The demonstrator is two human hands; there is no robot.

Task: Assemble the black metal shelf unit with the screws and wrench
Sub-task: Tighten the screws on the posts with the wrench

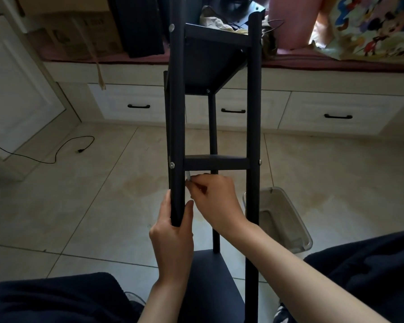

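On a beige tiled floor (84,206) before white drawers (135,104), we steady the black shelf unit (216,162) between our knees. Our left hand (173,231) grips its left post (177,127); our right hand (214,199) pinches a small silver wrench (188,177) under the crossbar (216,162).

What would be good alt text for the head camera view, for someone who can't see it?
A seated person steadies a black metal shelf unit over a tiled floor, the left hand gripping one post while the right hand pinches a small silvery tool just below a crossbar. A clear plastic bin sits beside it, with white drawers behind.
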